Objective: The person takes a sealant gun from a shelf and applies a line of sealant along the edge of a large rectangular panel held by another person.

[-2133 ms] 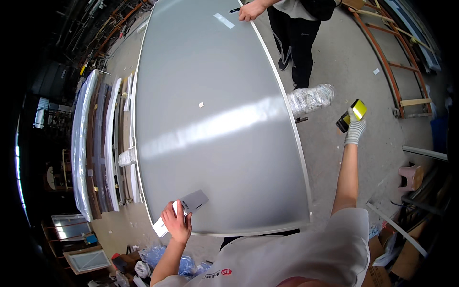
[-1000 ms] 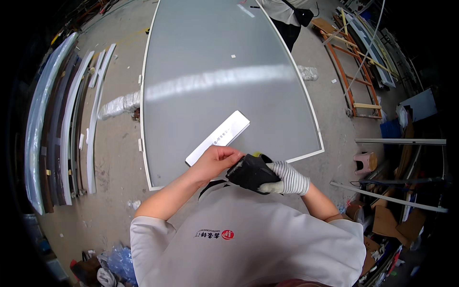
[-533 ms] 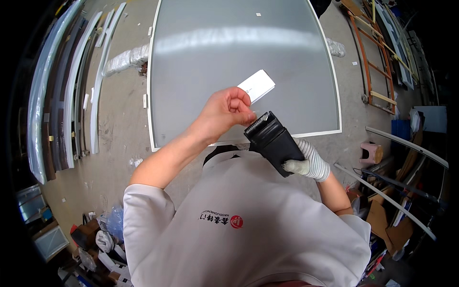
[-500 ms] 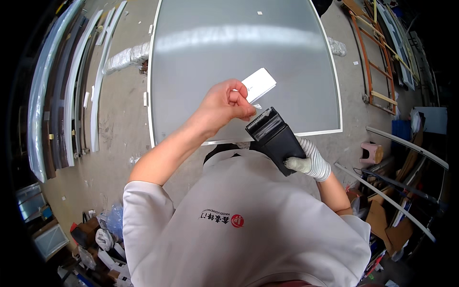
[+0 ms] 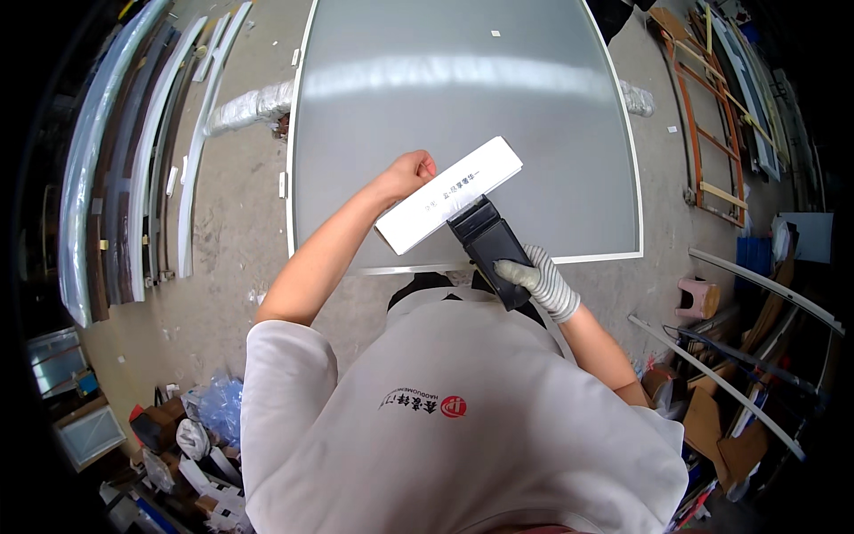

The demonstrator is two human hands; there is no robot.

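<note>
My bare left hand (image 5: 411,173) has curled fingers, partly hidden behind a white oblong printed piece (image 5: 449,194) that it appears to grip. The piece looks like a slim carton or folded paper; which one I cannot tell. My right hand (image 5: 541,281), in a striped knit glove, is closed around a black handheld device (image 5: 496,254). The device's toothed end touches or nearly touches the lower edge of the white piece. Beneath both hands lies a large grey panel (image 5: 463,120) with a white frame.
Wrapped long profiles (image 5: 111,169) lie along the left. An orange ladder-like frame (image 5: 707,125) leans at the right, above a pink stool (image 5: 698,298). Plastic-wrapped supports (image 5: 253,109) show beside the panel. Cardboard pieces (image 5: 725,436) and scraps (image 5: 191,436) crowd the lower corners.
The white piece has swung into fuller view, in front of my left hand and across the device's toothed end. The left hand has moved left from the device; the right hand has shifted slightly left.
</note>
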